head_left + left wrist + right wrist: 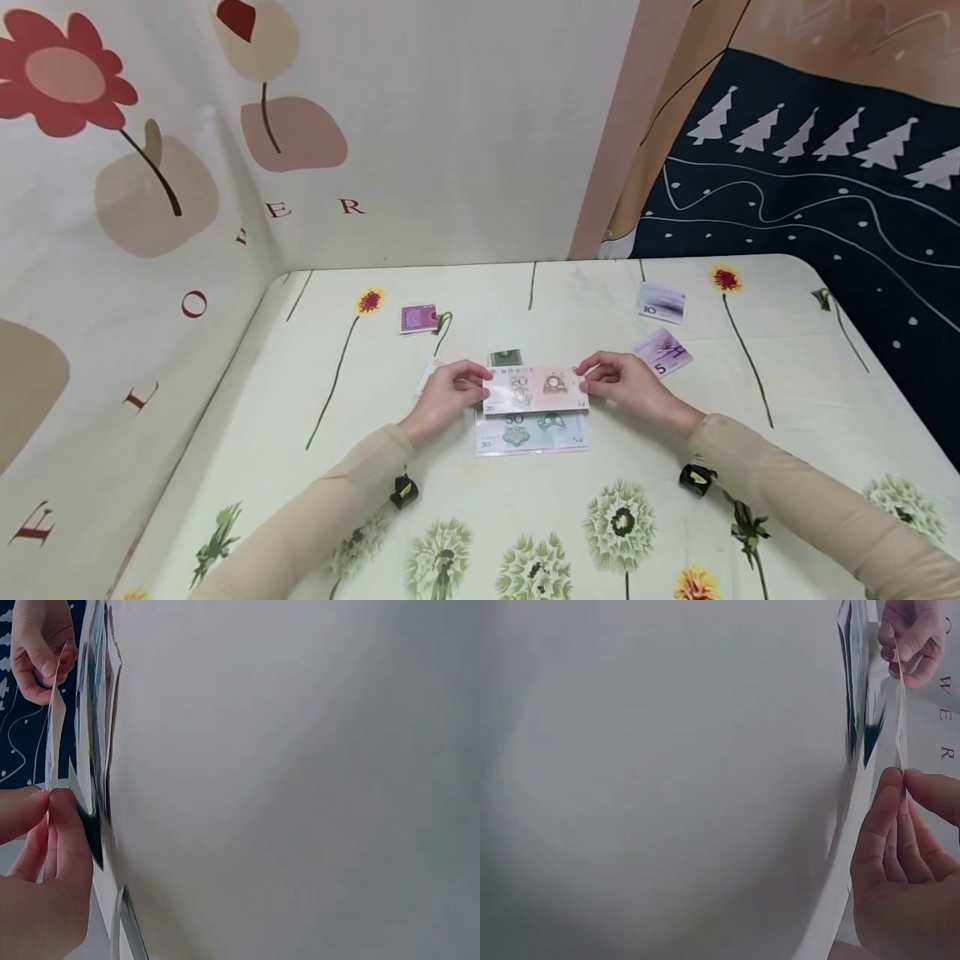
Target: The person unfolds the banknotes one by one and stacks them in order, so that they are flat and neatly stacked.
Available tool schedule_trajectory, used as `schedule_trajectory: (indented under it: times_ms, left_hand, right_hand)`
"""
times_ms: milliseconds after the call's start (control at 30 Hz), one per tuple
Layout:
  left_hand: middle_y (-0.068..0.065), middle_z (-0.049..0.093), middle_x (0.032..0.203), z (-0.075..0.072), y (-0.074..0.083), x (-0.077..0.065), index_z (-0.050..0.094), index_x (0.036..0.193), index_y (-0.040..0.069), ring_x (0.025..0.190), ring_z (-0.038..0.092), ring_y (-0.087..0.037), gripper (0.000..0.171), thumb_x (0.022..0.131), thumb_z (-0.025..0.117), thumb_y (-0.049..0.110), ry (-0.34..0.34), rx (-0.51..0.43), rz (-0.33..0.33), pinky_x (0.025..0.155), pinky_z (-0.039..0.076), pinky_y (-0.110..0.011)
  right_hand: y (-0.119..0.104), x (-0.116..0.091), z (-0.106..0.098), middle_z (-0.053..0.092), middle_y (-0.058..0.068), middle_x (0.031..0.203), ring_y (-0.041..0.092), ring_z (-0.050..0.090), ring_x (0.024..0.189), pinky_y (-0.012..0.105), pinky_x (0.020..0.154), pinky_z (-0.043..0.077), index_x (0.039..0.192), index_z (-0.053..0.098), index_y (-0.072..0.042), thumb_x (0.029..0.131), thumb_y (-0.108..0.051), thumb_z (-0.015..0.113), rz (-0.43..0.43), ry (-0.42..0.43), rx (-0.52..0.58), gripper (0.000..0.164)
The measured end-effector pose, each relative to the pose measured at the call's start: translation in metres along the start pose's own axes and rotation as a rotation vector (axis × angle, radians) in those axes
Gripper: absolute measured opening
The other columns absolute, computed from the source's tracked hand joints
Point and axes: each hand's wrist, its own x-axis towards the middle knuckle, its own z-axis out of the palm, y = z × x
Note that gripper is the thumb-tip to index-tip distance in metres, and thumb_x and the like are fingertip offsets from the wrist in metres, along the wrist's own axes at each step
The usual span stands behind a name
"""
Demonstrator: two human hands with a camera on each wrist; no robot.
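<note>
A pinkish play banknote marked 20 (536, 392) is stretched flat between my two hands. My left hand (447, 396) pinches its left edge between thumb and fingers, and my right hand (630, 387) pinches the right edge the same way. Both wrist views show the note edge-on, raised above the table. Below it lies a bluish-green banknote marked 50 (532, 437), its upper part covered by the 20. From the side, the left wrist view shows a small layered pile of notes (96, 712) there. A dark green note (506, 357) peeks out behind the 20.
At the back left lies a magenta note (418, 318). Two purple notes, a 10 (661, 302) and a 5 (663, 352), lie behind my right hand. Part of a white paper (425, 379) shows beside my left hand. A flowered cloth (375, 517) covers the table; printed curtains hang behind.
</note>
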Motion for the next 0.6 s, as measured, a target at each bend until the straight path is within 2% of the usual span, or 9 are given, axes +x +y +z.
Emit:
schedule_trajectory:
  times_ms: [67,233,300,467,600]
  left_hand:
    - [-0.014,0.065,0.093,-0.001,0.01,-0.007,0.064,0.104,-0.007,0.084,0.064,-0.021,0.025,0.08,0.066,-0.013,-0.015,0.007,0.002,0.079,0.054,-0.03]
    - [-0.013,0.066,0.095,-0.003,0.01,-0.012,0.064,0.105,-0.006,0.085,0.064,-0.023,0.025,0.081,0.066,-0.011,-0.037,0.043,-0.013,0.08,0.054,-0.032]
    - [-0.008,0.067,0.093,-0.004,-0.001,-0.01,0.065,0.105,-0.002,0.084,0.064,-0.019,0.025,0.081,0.068,-0.009,-0.05,0.057,-0.02,0.078,0.054,-0.029]
    - [-0.007,0.066,0.092,-0.004,-0.003,-0.015,0.066,0.106,-0.001,0.083,0.064,-0.018,0.025,0.082,0.069,-0.006,-0.092,0.093,-0.016,0.076,0.054,-0.028]
    - [-0.006,0.065,0.089,-0.005,-0.004,-0.022,0.066,0.105,-0.001,0.08,0.063,-0.017,0.024,0.082,0.069,-0.005,-0.124,0.123,0.012,0.069,0.055,-0.028]
  right_hand:
    - [0.0,-0.002,0.001,0.069,0.008,0.085,0.02,0.065,0.074,0.024,0.063,0.051,0.106,0.065,0.002,0.087,-0.002,0.068,-0.003,-0.021,0.005,0.02]
    - [-0.003,-0.006,0.004,0.069,0.007,0.083,0.022,0.065,0.075,0.024,0.063,0.051,0.105,0.064,0.002,0.088,-0.001,0.066,-0.011,-0.051,-0.007,0.018]
    - [-0.004,-0.007,0.005,0.068,0.007,0.083,0.022,0.065,0.076,0.025,0.063,0.051,0.105,0.064,0.002,0.088,-0.001,0.066,-0.009,-0.056,-0.019,0.017]
    - [-0.005,-0.011,0.008,0.068,0.006,0.083,0.021,0.064,0.076,0.025,0.062,0.051,0.103,0.065,0.0,0.088,-0.002,0.067,-0.01,-0.069,-0.044,0.016]
    - [-0.005,-0.014,0.011,0.067,0.005,0.082,0.02,0.064,0.074,0.025,0.061,0.051,0.101,0.064,-0.001,0.088,-0.003,0.067,-0.024,-0.086,-0.059,0.014]
